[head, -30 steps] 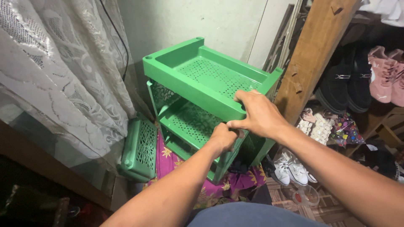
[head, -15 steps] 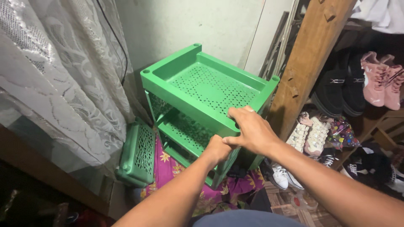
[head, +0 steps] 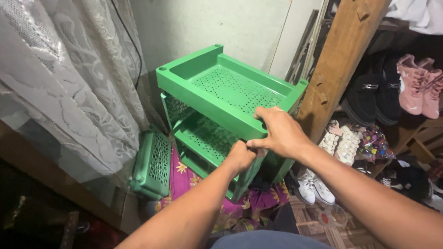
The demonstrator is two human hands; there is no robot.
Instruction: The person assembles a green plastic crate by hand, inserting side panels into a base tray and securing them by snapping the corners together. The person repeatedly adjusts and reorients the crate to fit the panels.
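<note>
Right hand point(head: 279, 133): clamped over the green rack's point(head: 221, 92) near corner, steadying it.
Left hand point(head: 240, 156): fisted on the corner post just beneath.
Spare shelf point(head: 152, 163): propped left of the rack.

Green perforated rack point(head: 221, 87); white lace curtain point(head: 60, 78); pink sneakers point(head: 422, 87).

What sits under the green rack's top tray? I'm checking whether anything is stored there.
Under the top tray of the green rack, a perforated lower shelf shows, bare where visible. Both hands, left hand and right hand, hide the near corner.
</note>
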